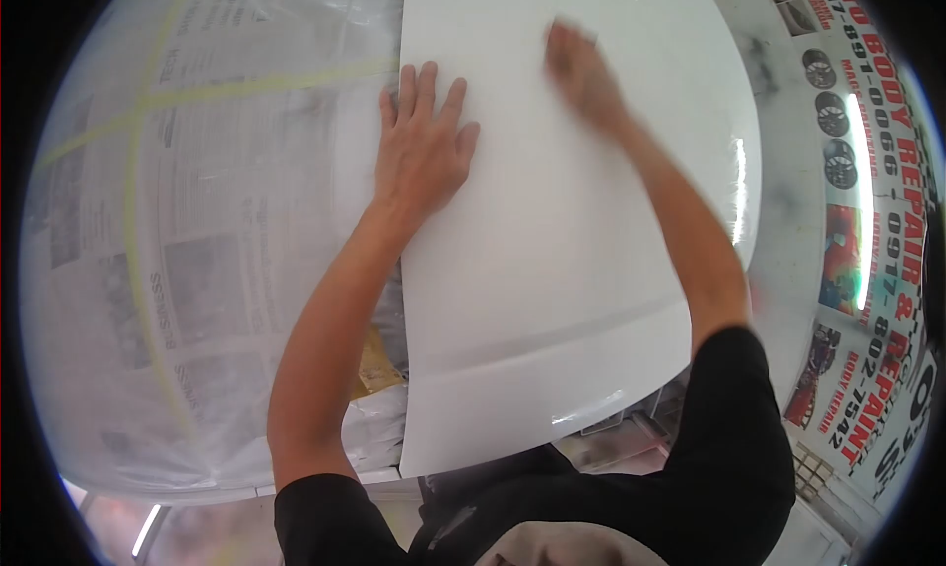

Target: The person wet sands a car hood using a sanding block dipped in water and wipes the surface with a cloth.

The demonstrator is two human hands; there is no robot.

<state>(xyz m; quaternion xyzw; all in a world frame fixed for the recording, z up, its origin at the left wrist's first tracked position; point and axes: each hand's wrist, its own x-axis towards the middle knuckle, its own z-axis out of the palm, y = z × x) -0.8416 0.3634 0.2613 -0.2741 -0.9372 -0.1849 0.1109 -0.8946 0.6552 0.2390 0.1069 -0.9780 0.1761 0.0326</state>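
A glossy white car body panel (532, 241) with a curved outer edge fills the middle of the head view. My left hand (424, 152) lies flat near its straight left edge, palm down with fingers spread. Farther right, my right hand (581, 73) is at the upper part of the panel, blurred by motion. Its fingers look curled together, and anything under them is hidden. To the left, newspaper sheets (197, 261) under clear plastic film cover the neighbouring surface, joined by yellow masking tape (138, 192).
Along the right side hangs a printed auto body repair and paint banner (867, 221). A yellowish-brown piece (377, 364) shows beside the panel's lower left edge. Below the panel, wire racks or frames (621, 423) are partly visible.
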